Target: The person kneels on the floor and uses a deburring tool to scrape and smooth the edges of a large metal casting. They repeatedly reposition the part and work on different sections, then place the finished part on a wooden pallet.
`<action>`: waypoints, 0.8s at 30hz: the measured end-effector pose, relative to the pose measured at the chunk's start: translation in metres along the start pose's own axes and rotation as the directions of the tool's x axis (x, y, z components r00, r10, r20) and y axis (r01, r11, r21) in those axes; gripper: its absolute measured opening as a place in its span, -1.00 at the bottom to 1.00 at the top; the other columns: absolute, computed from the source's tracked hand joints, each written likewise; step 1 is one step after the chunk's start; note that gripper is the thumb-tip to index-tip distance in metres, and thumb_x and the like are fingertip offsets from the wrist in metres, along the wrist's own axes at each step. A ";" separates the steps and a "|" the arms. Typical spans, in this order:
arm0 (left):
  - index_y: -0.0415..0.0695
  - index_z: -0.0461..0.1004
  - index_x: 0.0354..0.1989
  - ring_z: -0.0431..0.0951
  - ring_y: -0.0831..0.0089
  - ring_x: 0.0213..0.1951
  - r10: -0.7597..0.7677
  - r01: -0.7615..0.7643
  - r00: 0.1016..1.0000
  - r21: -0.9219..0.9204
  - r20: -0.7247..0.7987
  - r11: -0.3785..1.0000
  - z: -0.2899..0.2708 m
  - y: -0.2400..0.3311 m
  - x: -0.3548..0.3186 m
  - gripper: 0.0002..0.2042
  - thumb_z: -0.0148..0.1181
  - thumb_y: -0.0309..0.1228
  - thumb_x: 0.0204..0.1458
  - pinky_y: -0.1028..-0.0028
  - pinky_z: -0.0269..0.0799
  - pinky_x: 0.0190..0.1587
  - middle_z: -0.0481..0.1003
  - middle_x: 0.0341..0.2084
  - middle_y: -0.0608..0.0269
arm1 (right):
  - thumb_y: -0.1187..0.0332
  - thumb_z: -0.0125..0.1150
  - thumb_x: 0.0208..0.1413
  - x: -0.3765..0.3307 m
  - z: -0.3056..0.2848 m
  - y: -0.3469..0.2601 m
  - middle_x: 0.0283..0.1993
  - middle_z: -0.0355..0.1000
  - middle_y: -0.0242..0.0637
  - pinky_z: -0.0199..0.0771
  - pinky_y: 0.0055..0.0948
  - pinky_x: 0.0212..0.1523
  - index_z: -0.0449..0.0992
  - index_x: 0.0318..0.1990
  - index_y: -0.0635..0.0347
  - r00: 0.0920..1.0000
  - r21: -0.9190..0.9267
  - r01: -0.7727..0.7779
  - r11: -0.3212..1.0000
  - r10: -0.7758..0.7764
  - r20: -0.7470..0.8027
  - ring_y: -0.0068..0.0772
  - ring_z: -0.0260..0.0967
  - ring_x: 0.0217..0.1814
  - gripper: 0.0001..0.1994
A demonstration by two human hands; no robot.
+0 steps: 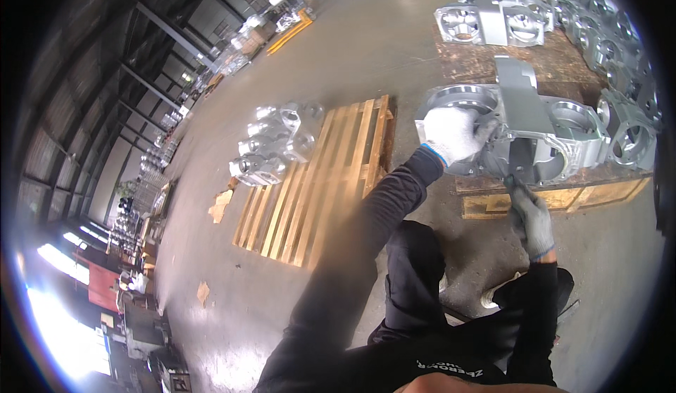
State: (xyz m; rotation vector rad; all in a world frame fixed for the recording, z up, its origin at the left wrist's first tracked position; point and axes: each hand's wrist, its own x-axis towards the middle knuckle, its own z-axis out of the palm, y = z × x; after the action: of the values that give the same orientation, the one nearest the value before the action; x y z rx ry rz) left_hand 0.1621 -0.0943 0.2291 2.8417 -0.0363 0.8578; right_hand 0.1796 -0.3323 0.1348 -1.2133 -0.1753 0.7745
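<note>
A large silver metal casting (521,104) with round bores and a raised flat middle plate lies in front of me. My left hand (451,137), in a white knitted glove, grips its left part beside a round bore. From below, my right hand (531,218), in a greyer glove, reaches its closed fingertips to the casting's near edge, under the central opening. Whatever those fingers pinch, if anything, is too small or hidden to make out. Another silver casting (629,131) stands close against the right end.
A wooden pallet (461,201) lies under the casting. Farther back, more castings (489,23) sit on brown boards (493,61). To the left, a slatted pallet (317,182) bears several castings (271,147) on the grey floor. Cardboard scraps (221,205) lie nearby.
</note>
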 end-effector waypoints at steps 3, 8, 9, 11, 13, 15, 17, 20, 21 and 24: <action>0.06 0.70 -0.02 0.70 0.09 -0.18 -0.068 0.071 0.986 -0.020 0.150 0.997 -0.002 0.000 0.001 -0.63 0.15 0.00 0.24 0.18 0.60 -0.09 0.70 -0.20 0.15 | 0.13 0.14 0.43 0.000 0.014 0.000 -0.57 0.11 -0.67 -0.18 -0.61 -0.66 0.48 0.38 0.04 0.984 0.159 0.132 0.979 -0.149 0.102 -0.79 -0.07 -0.66 -0.55; -0.01 0.71 -0.06 0.70 0.08 -0.24 -0.060 0.059 0.994 0.006 0.092 0.998 -0.005 0.001 -0.001 -0.59 0.14 0.03 0.25 0.18 0.59 -0.15 0.70 -0.30 0.08 | 0.09 0.11 0.45 -0.011 0.026 0.012 -0.62 0.11 -0.65 -0.21 -0.60 -0.70 0.54 0.31 0.12 0.971 0.136 -0.134 0.982 0.157 -0.179 -0.78 -0.10 -0.71 -0.56; -0.01 0.72 -0.07 0.70 0.08 -0.25 -0.055 0.056 0.997 -0.014 0.056 0.998 -0.004 0.002 -0.002 -0.59 0.14 0.03 0.25 0.18 0.59 -0.16 0.70 -0.31 0.09 | 0.06 0.12 0.44 -0.007 0.030 0.012 -0.62 0.09 -0.63 -0.20 -0.60 -0.72 0.48 0.37 0.05 0.993 0.174 -0.074 0.982 0.088 -0.076 -0.75 -0.11 -0.73 -0.53; -0.01 0.71 -0.06 0.70 0.06 -0.25 -0.101 0.096 0.984 0.039 0.150 0.995 -0.002 0.001 -0.001 -0.61 0.14 0.00 0.26 0.16 0.59 -0.17 0.69 -0.31 0.04 | 0.02 0.12 0.42 -0.005 0.033 0.014 -0.61 0.08 -0.62 -0.21 -0.61 -0.73 0.42 0.41 0.00 0.999 0.268 -0.037 0.963 0.040 -0.006 -0.74 -0.11 -0.74 -0.49; -0.04 0.71 -0.18 0.69 0.05 -0.33 -0.074 0.076 0.991 -0.009 0.113 0.997 0.000 -0.001 0.000 -0.55 0.10 0.08 0.25 0.12 0.58 -0.25 0.67 -0.41 0.04 | 0.01 0.12 0.43 -0.002 0.035 0.018 -0.61 0.07 -0.65 -0.24 -0.61 -0.72 0.43 0.40 0.03 0.985 0.381 0.095 0.920 -0.143 0.101 -0.77 -0.11 -0.72 -0.49; -0.06 0.71 -0.25 0.68 0.04 -0.37 -0.045 0.047 0.998 -0.038 0.049 0.998 0.003 -0.003 0.000 -0.51 0.07 0.12 0.24 0.10 0.58 -0.29 0.66 -0.46 0.04 | 0.02 0.11 0.44 -0.001 0.033 0.026 -0.62 0.02 -0.65 -0.23 -0.62 -0.73 0.38 0.43 -0.01 0.998 0.414 0.001 0.910 -0.026 0.056 -0.77 -0.12 -0.73 -0.48; -0.07 0.71 -0.26 0.69 0.04 -0.37 -0.027 0.026 1.000 -0.057 -0.013 0.998 0.006 -0.004 -0.001 -0.50 0.06 0.12 0.25 0.11 0.58 -0.29 0.66 -0.47 0.03 | 0.01 0.07 0.46 -0.001 0.031 0.034 -0.65 -0.03 -0.66 -0.21 -0.62 -0.75 0.38 0.43 -0.04 0.999 0.397 -0.030 0.917 0.037 -0.010 -0.76 -0.14 -0.74 -0.50; -0.07 0.71 -0.27 0.69 0.03 -0.36 -0.019 0.018 1.000 -0.049 -0.020 0.999 0.008 -0.005 -0.002 -0.48 0.04 0.15 0.25 0.11 0.58 -0.28 0.65 -0.48 0.03 | 0.00 0.05 0.47 -0.002 0.032 0.037 -0.65 -0.04 -0.66 -0.21 -0.61 -0.76 0.39 0.42 -0.03 0.998 0.490 -0.044 0.871 0.022 0.051 -0.76 -0.14 -0.74 -0.50; -0.07 0.71 -0.27 0.69 0.03 -0.36 -0.036 0.035 0.999 -0.052 -0.007 0.998 0.007 -0.005 -0.001 -0.48 0.05 0.14 0.25 0.12 0.58 -0.27 0.66 -0.47 0.03 | 0.01 0.03 0.49 0.001 0.033 0.035 -0.64 -0.03 -0.66 -0.23 -0.60 -0.77 0.41 0.41 -0.02 0.992 0.557 -0.005 0.831 -0.066 0.108 -0.75 -0.14 -0.74 -0.52; -0.06 0.70 -0.19 0.69 0.03 -0.30 -0.069 0.073 0.993 -0.036 0.097 0.997 0.002 -0.003 0.000 -0.56 0.11 0.07 0.23 0.13 0.58 -0.22 0.67 -0.40 0.04 | 0.08 -0.01 0.52 -0.004 0.041 0.028 -0.62 0.03 -0.65 -0.13 -0.60 -0.80 0.33 0.47 -0.01 0.983 0.616 0.024 0.787 -0.129 0.127 -0.73 -0.13 -0.77 -0.52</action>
State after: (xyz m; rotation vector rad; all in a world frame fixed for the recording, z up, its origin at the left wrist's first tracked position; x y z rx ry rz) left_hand 0.1629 -0.0918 0.2272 2.8265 0.0355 0.6987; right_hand 0.1436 -0.2996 0.1261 -0.5151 -0.0919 0.7768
